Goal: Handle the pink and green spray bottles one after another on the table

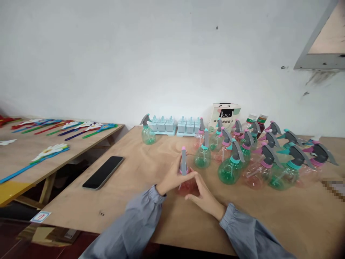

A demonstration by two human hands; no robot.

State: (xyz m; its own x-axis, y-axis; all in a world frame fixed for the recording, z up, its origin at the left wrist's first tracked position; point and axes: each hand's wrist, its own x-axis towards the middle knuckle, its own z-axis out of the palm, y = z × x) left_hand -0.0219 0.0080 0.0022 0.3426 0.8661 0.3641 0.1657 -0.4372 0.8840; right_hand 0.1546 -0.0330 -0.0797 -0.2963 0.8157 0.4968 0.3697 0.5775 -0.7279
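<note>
phone (103,172) left of bottle (184,164); other bottles (231,169) right; trays (174,126) behind

Left hand (172,178) and right hand (207,197) hide most of the pink spray bottle (183,162).

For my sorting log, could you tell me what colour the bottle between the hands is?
The bottle is clear pink with a grey sprayer; head view.

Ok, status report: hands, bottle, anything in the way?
Left hand grips pink spray bottle at the neck; right hand cups its body. Bottle upright on table. Green spray bottle close behind; phone off left.
</note>
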